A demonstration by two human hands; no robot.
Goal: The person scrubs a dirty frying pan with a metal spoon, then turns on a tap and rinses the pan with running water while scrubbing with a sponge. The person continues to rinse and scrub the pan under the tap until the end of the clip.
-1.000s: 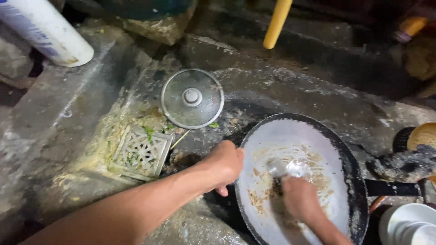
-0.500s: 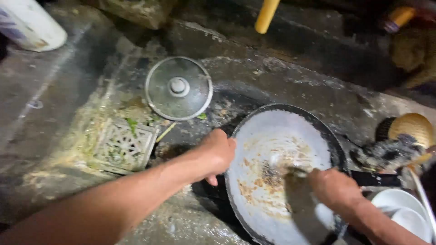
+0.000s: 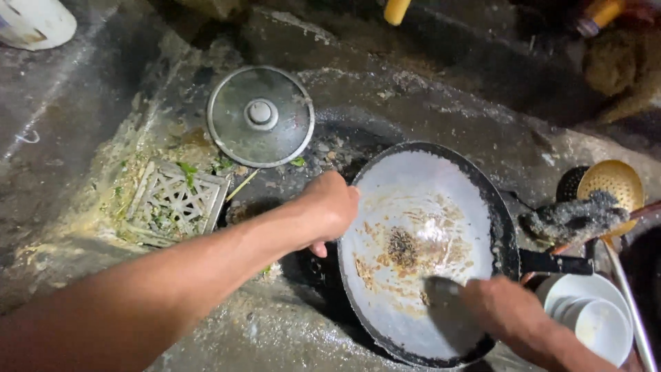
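Observation:
A round dark frying pan (image 3: pixel 441 186) lies tilted on a wet concrete floor, its pale inside smeared with brown residue and a dark burnt patch near the middle. My left hand (image 3: pixel 329 210) grips the pan's left rim, fingers curled over the edge. My right hand (image 3: pixel 506 313) rests inside the pan at its lower right, closed on a grey scrubber (image 3: pixel 441 286) pressed against the pan's surface. Most of the scrubber is hidden under the fingers. The pan's black handle (image 3: pixel 554 263) points right.
A glass lid (image 3: pixel 260 116) with a knob lies behind the pan. A square drain grate (image 3: pixel 175 200) with food scraps sits to the left. On the right are a golden strainer ladle (image 3: pixel 609 186), a dark scouring clump (image 3: pixel 575 215) and white bowls (image 3: pixel 592 317). A white container (image 3: pixel 34 21) stands far left.
My right hand has slid with the scrubber from the pan's middle to its lower right. My left hand stays on the rim. The view has shifted slightly.

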